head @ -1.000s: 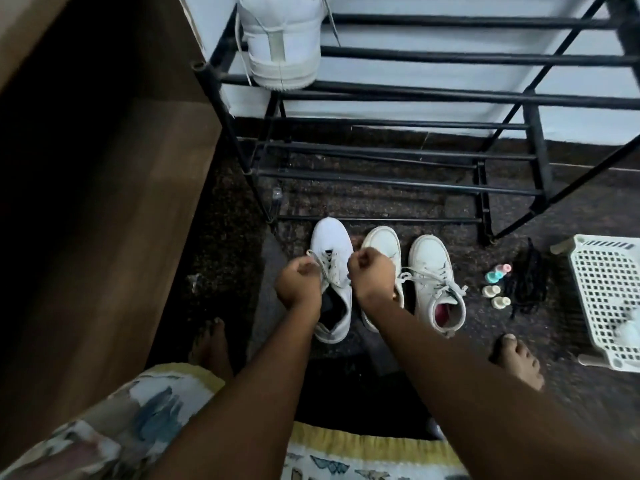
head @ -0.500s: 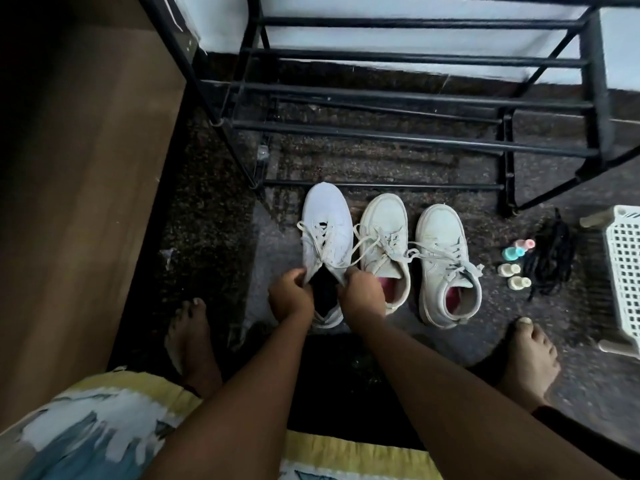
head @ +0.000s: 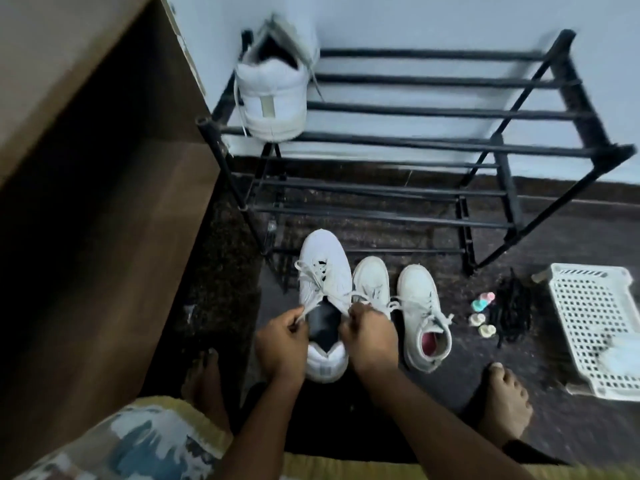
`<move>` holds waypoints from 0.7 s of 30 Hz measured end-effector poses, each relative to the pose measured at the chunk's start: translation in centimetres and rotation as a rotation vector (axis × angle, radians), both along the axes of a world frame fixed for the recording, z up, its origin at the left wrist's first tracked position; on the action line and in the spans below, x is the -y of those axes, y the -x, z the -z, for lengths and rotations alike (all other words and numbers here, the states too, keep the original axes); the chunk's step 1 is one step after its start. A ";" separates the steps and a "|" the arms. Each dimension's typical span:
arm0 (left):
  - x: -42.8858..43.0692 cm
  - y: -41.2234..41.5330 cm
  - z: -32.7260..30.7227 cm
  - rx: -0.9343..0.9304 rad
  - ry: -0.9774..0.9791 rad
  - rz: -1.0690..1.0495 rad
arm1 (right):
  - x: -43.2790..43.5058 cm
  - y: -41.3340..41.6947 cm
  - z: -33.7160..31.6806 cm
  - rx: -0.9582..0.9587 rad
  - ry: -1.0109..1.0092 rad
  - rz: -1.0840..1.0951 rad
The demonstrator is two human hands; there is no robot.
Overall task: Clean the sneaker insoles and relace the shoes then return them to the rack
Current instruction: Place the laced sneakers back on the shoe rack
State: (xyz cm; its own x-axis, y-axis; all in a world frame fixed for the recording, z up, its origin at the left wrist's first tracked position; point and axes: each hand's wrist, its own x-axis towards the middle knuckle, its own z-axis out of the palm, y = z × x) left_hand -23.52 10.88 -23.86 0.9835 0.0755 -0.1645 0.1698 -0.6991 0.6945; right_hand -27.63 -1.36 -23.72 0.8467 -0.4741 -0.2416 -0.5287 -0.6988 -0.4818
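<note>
1. On the dark, speckled stone floor (head: 571,427), just in front of a black rack (head: 433,112), a white sneaker (head: 323,271) stands with its rounded toe pointing away; its upper is smooth and its opening is dark inside
2. The left hand (head: 282,336), fingers curled, pinches one end of the flat white lace (head: 311,275) at the shoe's left side; the right hand (head: 369,336) pinches the other end at the right side, and both hands sit close over the opening
3. Just beside it on the right stand two cream sneakers (head: 420,306), thick-soled and loosely laced; the outer one shows a pink lining
4. The rack is built of thin black metal bars in tiers; at the left end of its top tier a second white sneaker (head: 272,98) rests heel outward, with a lace dangling
5. Further right on the floor lie small pastel round items (head: 483,303), a tangle of black cords (head: 512,306), and a white plastic basket (head: 595,323) with a grid of square holes
6. A brown wood-grain cabinet (head: 86,202) fills the left side, and a pale plain wall (head: 415,22) rises behind the rack
</note>
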 end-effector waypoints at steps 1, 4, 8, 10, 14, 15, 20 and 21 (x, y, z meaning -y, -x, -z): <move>-0.1 0.3 -1.4 0.048 0.028 0.002 | 0.1 0.4 -1.5 0.054 0.009 0.004; 0.2 0.7 -5.4 0.155 0.145 0.018 | 0.7 1.2 -6.1 0.238 -0.008 0.043; 1.9 0.2 -12.1 0.318 0.234 0.052 | 2.4 1.5 -12.3 0.430 0.066 0.091; 2.6 -0.2 -15.1 0.346 0.279 0.095 | 3.4 1.3 -15.4 0.464 0.118 0.112; 3.3 -0.8 -19.7 0.268 0.339 0.173 | 5.1 1.2 -20.9 0.388 0.193 0.073; 3.4 -1.0 -20.6 0.254 0.356 0.188 | 5.4 1.2 -22.1 0.375 0.195 0.063; 3.9 -2.5 -24.3 0.193 0.435 0.229 | 6.3 0.4 -26.7 0.373 0.253 0.012; 4.0 -2.9 -25.1 0.209 0.433 0.241 | 6.5 0.2 -27.5 0.386 0.263 -0.003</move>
State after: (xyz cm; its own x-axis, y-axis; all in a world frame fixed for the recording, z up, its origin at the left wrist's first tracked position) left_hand -20.60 6.87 1.24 0.9796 -0.1881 0.0704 -0.1327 -0.3434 0.9298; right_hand -27.79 -7.82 3.79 0.8527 -0.4741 0.2194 -0.3431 -0.8249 -0.4493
